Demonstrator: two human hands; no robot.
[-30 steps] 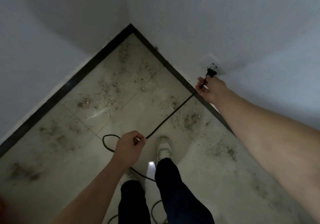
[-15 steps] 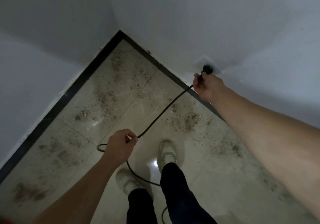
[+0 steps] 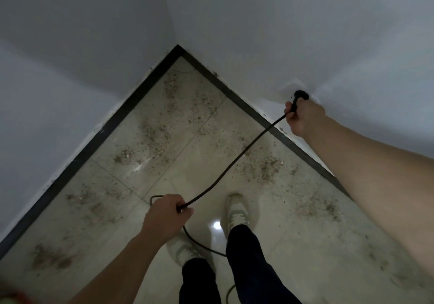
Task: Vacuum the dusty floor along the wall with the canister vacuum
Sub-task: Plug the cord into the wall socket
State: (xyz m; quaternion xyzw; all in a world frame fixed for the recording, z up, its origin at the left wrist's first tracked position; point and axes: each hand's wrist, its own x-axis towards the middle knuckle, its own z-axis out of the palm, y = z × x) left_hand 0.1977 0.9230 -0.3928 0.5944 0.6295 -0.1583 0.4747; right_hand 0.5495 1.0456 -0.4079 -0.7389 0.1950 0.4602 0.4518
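A black power cord (image 3: 234, 162) runs across the dusty tiled floor (image 3: 164, 127) from low centre up to the right wall. My right hand (image 3: 303, 118) grips the cord just behind its black plug (image 3: 301, 95), which sits at a white wall socket (image 3: 291, 89). Whether the plug is fully in the socket I cannot tell. My left hand (image 3: 166, 216) is closed around the cord lower down, above my shoes. The vacuum body is out of view.
Two grey walls meet in a corner (image 3: 177, 46), edged by a black skirting strip (image 3: 94, 139). Patches of grit lie along both walls. My two feet (image 3: 237, 212) stand on the tiles, with slack cord looping between them.
The camera view shifted slightly. My right hand has kept the plug at the socket. My left hand has stayed closed on the cord, which now hangs a little tauter between the hands.
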